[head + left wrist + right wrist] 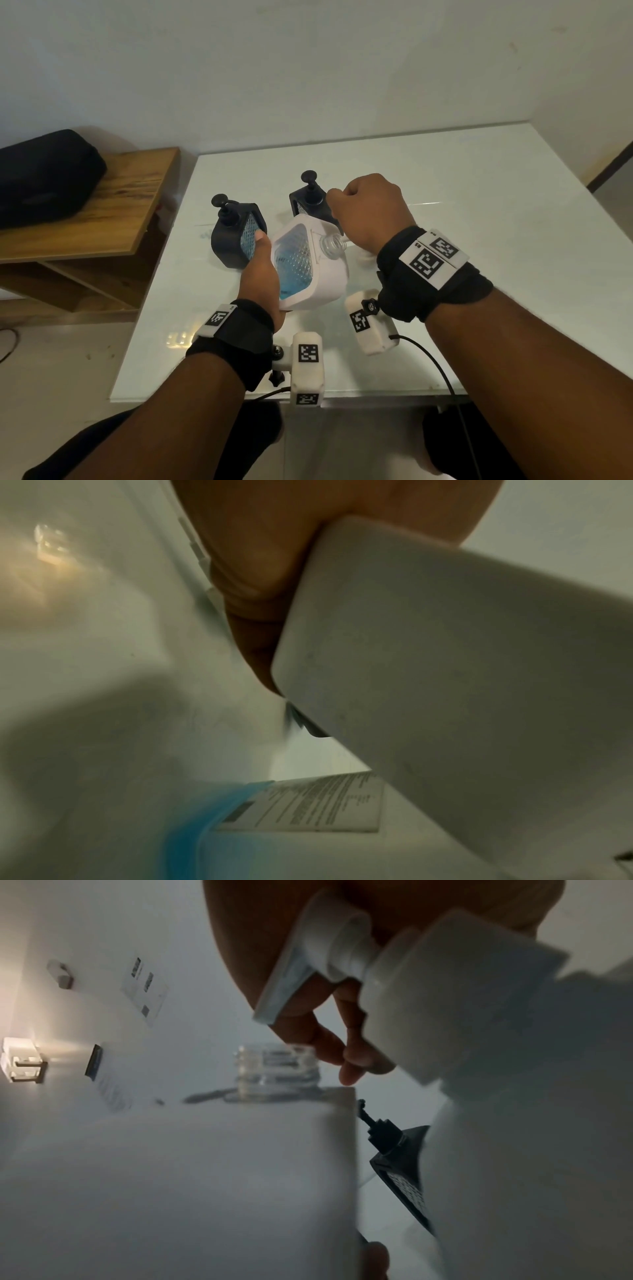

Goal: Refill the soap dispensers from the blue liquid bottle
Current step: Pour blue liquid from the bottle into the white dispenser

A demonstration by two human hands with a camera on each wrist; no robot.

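**White dispenser tilted open, pump head lifted clear**

The left hand (261, 270) grips the white soap dispenser (310, 263) from its left side, thumb laid along the textured clear window. The dispenser is tilted off the white table (445, 212), its base toward the person and its bare threaded neck (331, 244) pointing away and to the right. Blue liquid sits pooled in the lower part of the window — the upper part looks clear.

The right hand (368, 212) is curled into a fist just above and beyond the neck, fingers closed round the white pump head (346, 945); in the right wrist view the pump's collar and flat nozzle show against the palm, apart from the neck below.

Two black soap dispensers stand upright on the table with their pumps on: the left black dispenser (236, 233) just beside the left thumb, the far black dispenser (310, 202) partly hidden behind the right fist.

In the left wrist view a clear bottle with a blue band and a printed label (308, 807) lies low in the frame — blurred, and its place on the table cannot be told.

To the left of the table a black bag (44, 174) rests on a wooden shelf (126, 205).
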